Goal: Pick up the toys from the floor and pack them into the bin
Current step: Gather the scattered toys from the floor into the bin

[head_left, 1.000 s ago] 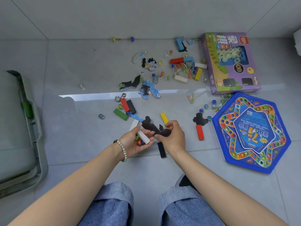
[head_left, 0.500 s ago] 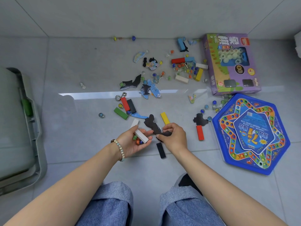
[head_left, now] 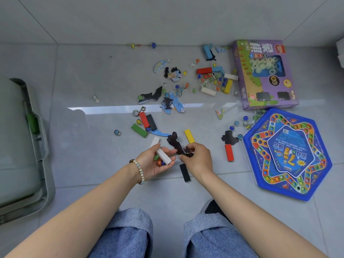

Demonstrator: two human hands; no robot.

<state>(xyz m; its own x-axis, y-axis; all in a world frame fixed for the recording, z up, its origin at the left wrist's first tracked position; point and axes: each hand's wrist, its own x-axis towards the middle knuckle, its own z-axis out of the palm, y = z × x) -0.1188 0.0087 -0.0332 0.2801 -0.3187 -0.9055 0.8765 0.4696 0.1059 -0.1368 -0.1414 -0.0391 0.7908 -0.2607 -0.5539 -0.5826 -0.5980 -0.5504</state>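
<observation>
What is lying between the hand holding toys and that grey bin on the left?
Nothing visible blocks the way. Between the left hand, which holds a white block and marbles, and the bin lies bare floor; one loose marble sits a little beyond that line.

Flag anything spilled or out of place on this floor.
Marbles are spilled loose beside the purple game box; a blue marble and a yellow marble lie off against the wall, and a stray marble sits apart, left of the green block. Nothing looks damaged.
</observation>
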